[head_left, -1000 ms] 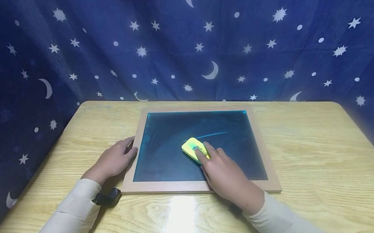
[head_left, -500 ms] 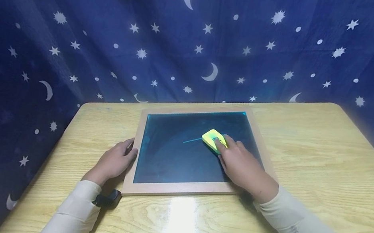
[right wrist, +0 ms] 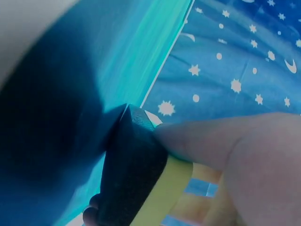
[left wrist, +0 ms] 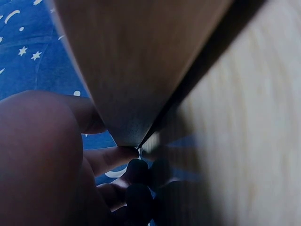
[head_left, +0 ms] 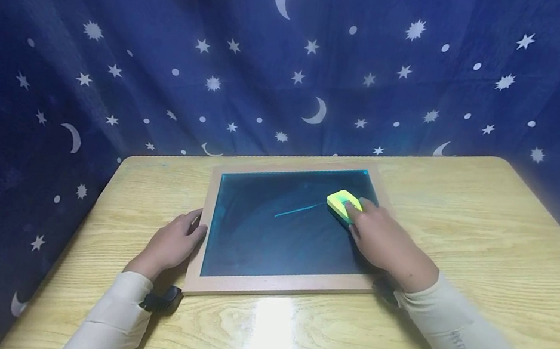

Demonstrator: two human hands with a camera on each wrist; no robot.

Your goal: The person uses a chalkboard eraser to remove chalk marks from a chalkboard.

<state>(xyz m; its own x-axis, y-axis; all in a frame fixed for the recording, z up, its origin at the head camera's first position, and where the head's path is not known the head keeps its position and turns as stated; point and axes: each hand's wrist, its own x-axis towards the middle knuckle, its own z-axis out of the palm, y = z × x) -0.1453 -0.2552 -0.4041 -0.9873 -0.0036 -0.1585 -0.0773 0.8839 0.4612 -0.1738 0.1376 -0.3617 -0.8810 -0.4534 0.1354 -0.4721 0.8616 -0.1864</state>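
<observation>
A wood-framed chalkboard (head_left: 259, 244) lies flat on the table, with a short blue line (head_left: 299, 209) across its dark surface. My right hand (head_left: 389, 242) grips a yellow board eraser (head_left: 339, 200) at the right end of that line, thumb and fingers on its sides. From the right wrist, the eraser's dark felt side (right wrist: 134, 165) shows close over the board, my thumb at its edge. My left hand (head_left: 171, 246) holds the frame's left side; in the left wrist view, the thumb is at the upper edge and the fingers (left wrist: 110, 159) reach its lower edge.
The board rests on a light wood-grain table (head_left: 492, 242). A dark blue curtain (head_left: 258, 32) with stars and moons hangs behind and to the left. Black wrist straps (head_left: 162, 300) sit at the sleeve cuffs.
My right hand has slid the eraser to the right and away from me along the blue line, uncovering the line's left part. The left hand stays at the frame.
</observation>
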